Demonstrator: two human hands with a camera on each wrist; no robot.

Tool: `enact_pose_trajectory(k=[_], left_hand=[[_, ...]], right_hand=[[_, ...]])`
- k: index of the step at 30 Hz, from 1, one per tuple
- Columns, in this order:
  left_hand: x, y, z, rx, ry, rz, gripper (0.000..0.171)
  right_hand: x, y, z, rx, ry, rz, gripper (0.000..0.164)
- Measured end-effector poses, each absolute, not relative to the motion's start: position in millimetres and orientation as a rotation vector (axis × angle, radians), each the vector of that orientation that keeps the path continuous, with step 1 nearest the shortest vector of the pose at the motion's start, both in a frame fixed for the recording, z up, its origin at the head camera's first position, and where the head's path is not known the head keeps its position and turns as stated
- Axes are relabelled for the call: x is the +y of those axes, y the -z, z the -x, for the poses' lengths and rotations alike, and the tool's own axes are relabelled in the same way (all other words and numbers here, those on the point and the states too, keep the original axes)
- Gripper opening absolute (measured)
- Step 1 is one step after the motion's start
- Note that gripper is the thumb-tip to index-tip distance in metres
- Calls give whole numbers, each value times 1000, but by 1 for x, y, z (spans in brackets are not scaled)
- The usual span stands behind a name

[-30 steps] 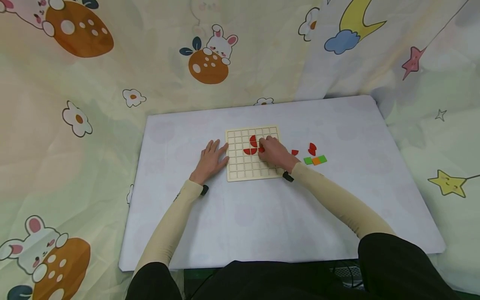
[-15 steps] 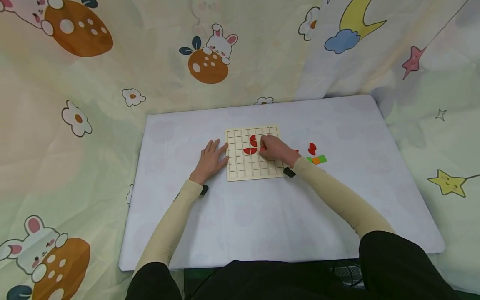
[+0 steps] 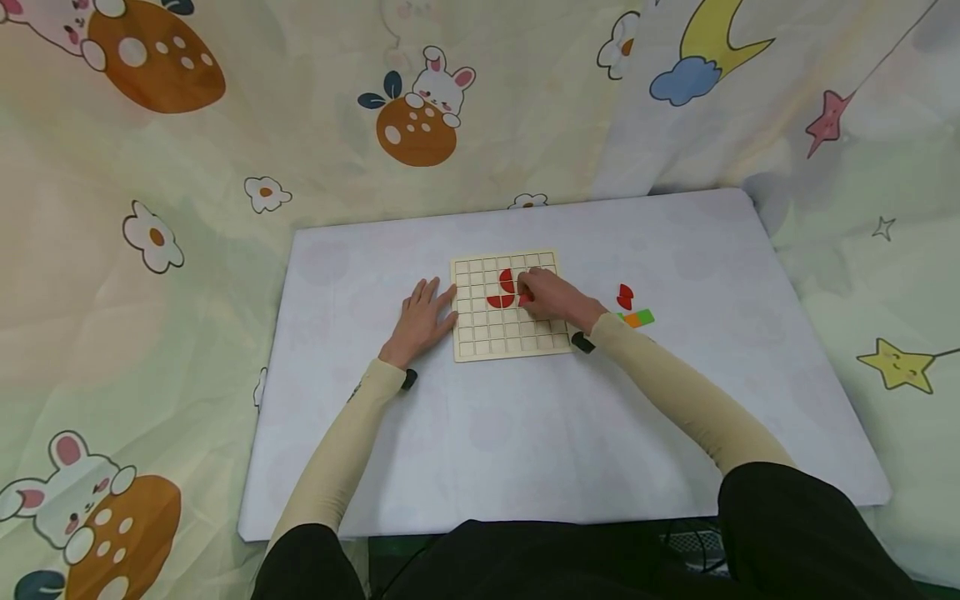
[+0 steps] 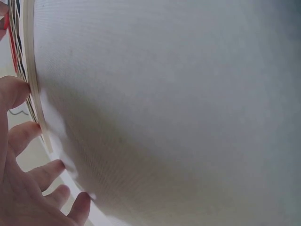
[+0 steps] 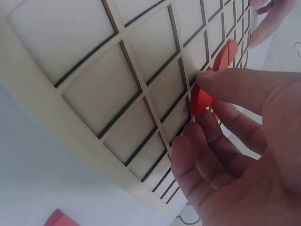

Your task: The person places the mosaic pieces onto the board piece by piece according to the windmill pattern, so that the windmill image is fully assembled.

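A pale wooden grid board (image 3: 495, 342) lies on the white table. Red quarter-round pieces (image 3: 501, 302) sit in its cells near the middle. Over the cells just right of them, my right hand (image 3: 555, 296) pinches another red quarter-round piece (image 5: 201, 101). In the right wrist view, the thumb and fingertips are at this piece, close over the grid, and partly cover it. My left hand (image 3: 422, 321) rests palm down with spread fingers at the board's left edge. The left wrist view shows its thumb and index fingertip right at the board's side.
Right of the board lie loose red pieces (image 3: 625, 297), with orange and green square tiles (image 3: 639, 318) just in front of them. My right hand and wrist partly hide this side. A patterned cloth (image 3: 330, 117) hangs behind the table.
My right wrist has shifted slightly right and away from me, now covering a loose red piece and part of a green tile. The fingers stay over the same cells. The left hand stays put.
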State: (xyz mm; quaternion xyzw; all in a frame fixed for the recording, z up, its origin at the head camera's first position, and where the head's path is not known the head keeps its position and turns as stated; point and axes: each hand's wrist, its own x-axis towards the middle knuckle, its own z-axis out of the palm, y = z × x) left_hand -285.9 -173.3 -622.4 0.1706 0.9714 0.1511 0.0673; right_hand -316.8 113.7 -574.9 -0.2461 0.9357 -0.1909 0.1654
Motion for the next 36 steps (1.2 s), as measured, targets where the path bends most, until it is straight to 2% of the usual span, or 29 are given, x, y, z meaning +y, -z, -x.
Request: enact_pose_trajectory(k=[17, 27, 36], left_hand=[[-174, 620, 284, 2926, -497, -523, 58], [-175, 625, 286, 2932, -500, -541, 57], [-175, 625, 286, 2929, -501, -533, 57]], right_hand=[[120, 570, 324, 2568, 758, 683, 17], [118, 571, 333, 2517, 755, 780, 19], [117, 575, 325, 2651, 658, 810, 21]])
